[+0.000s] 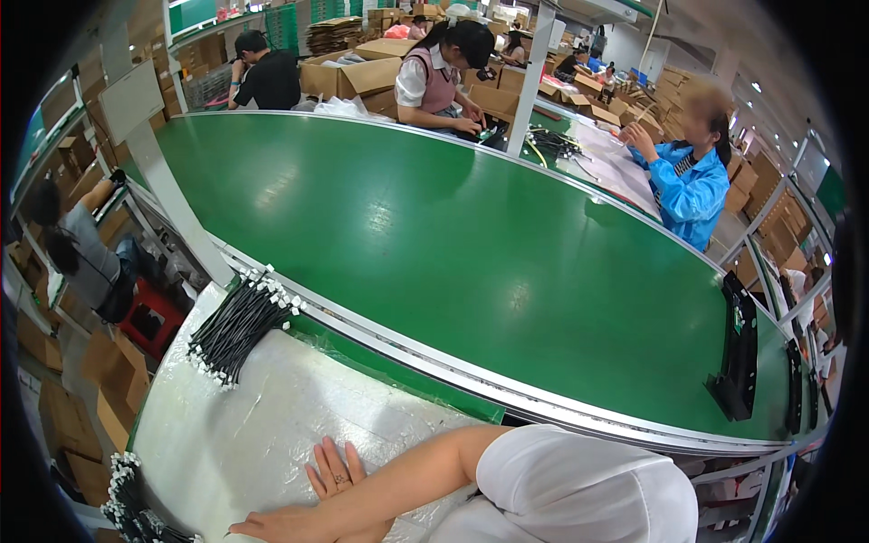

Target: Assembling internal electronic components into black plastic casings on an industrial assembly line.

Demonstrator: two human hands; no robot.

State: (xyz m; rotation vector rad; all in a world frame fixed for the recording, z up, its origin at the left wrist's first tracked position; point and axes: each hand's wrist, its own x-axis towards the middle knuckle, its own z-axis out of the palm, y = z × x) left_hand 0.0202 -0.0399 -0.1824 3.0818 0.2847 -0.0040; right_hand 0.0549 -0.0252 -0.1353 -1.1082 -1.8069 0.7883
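Observation:
My right forearm reaches in from the lower right, under a white sleeve, and crosses over my left hand. My left hand [335, 472], with a ring on one finger, lies palm down with its fingers spread on the shiny, film-covered pale worktop [299, 398]. At the lower edge, my right hand [276, 522] is bent with its fingers curled downward; a small pale patch shows under the fingertips, too cut off to name. A bundle of black cables with white connectors [240, 321] rests on the worktop's far left corner. Another cable bundle [136, 507] is at the near left edge.
A green conveyor belt [434, 235] with a metal rail [407, 362] runs beyond the worktop. Long black housings [738, 353] stand at its right end. Across it, one person [444, 81] handles a part and another in blue [692, 185] sits by cables. Cardboard boxes [353, 77] stand behind.

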